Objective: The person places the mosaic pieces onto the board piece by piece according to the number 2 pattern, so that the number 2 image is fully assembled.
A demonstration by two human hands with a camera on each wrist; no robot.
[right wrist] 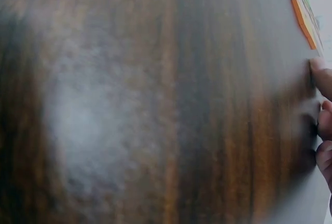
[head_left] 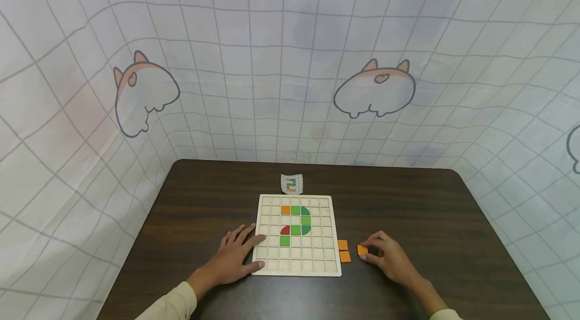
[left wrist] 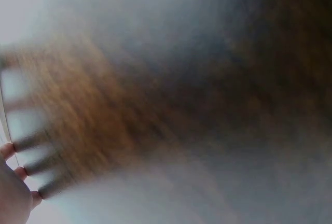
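A cream grid board (head_left: 318, 261) lies on the dark table. Spread at its left side, my left hand (head_left: 233, 255) rests with the thumb and one finger over the board's edge. My right hand (head_left: 388, 258), right of the board, pinches an orange square tile (head_left: 362, 250) between thumb and fingers, low over the table. Between that hand and the board lie two orange square tiles (head_left: 343, 245), one close behind the other. Set in the grid are green squares (head_left: 295, 230), an orange square (head_left: 285, 210), dark green rounded pieces (head_left: 305, 211) and a red rounded piece (head_left: 285, 230).
A small printed card (head_left: 292, 184) with a coloured pattern lies just behind the board. The dark wood table (head_left: 399, 199) ends at a white gridded curtain (head_left: 263, 58) at the back and sides. In the left wrist view, blurred table reflections (left wrist: 104, 110) fill most of the picture.
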